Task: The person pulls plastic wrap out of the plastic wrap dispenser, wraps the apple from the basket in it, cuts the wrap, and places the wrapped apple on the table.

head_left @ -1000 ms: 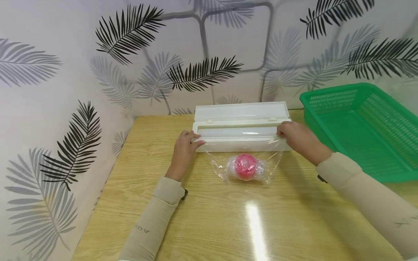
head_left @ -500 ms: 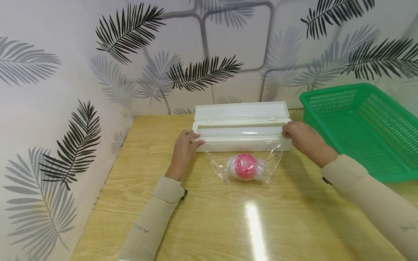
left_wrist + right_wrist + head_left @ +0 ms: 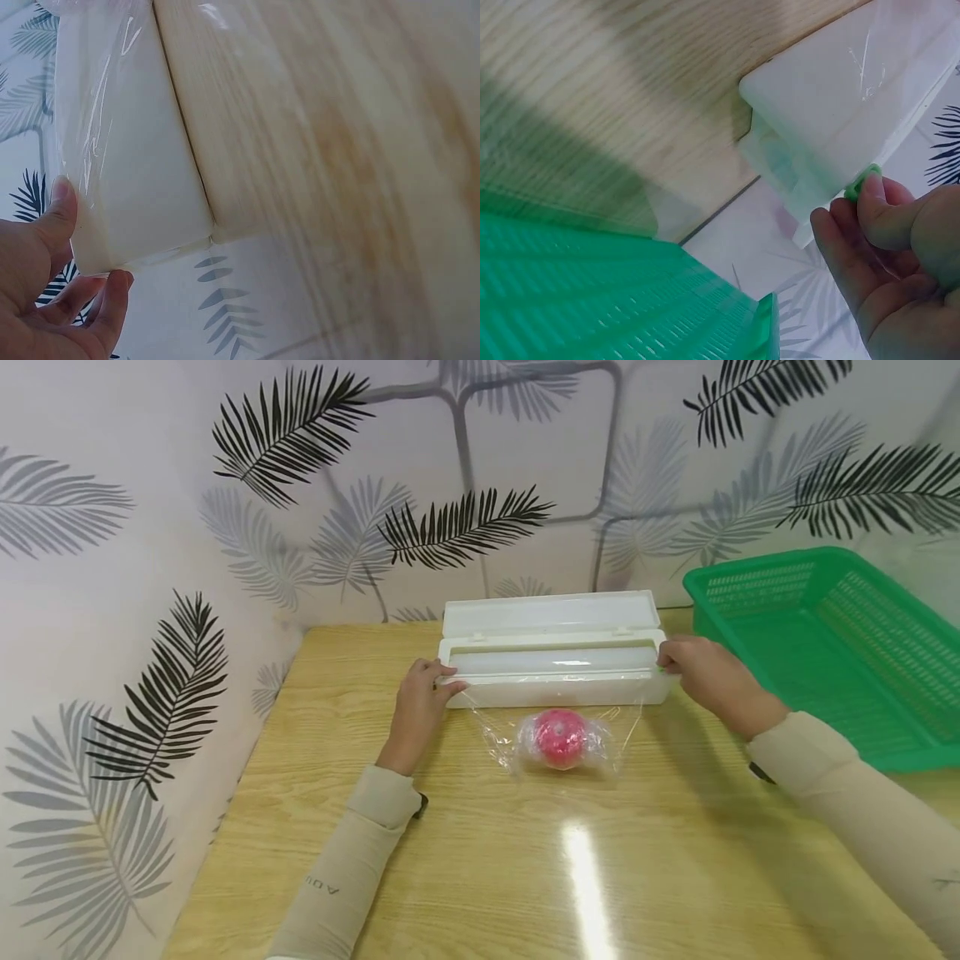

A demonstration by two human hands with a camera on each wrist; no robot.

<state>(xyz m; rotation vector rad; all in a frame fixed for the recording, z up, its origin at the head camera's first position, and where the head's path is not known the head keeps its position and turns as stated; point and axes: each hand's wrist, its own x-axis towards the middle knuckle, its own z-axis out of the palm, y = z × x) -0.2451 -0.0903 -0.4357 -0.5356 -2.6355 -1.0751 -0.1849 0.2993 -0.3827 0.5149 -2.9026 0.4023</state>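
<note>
A white cling film dispenser box [image 3: 555, 694] lies at the table's back with its lid [image 3: 551, 612] raised, a roll of cling film [image 3: 551, 661] inside. My left hand [image 3: 415, 714] grips the box's left end, thumb on the front face in the left wrist view. My right hand [image 3: 716, 683] pinches a small green slide cutter [image 3: 864, 181] at the box's right end. Clear cling film [image 3: 495, 739] hangs from the box's front onto the table. By it sits a round pink item [image 3: 560, 739] with film bunched at both sides; its exact kind is unclear.
A green plastic basket [image 3: 832, 664] stands at the right, close to my right hand. The wooden table [image 3: 465, 860] reaches back to a leaf-patterned wall [image 3: 525, 460].
My right hand has slid right along the box's front edge with the slide cutter, reaching the right end. The film's right side has loosened. My left hand keeps its place.
</note>
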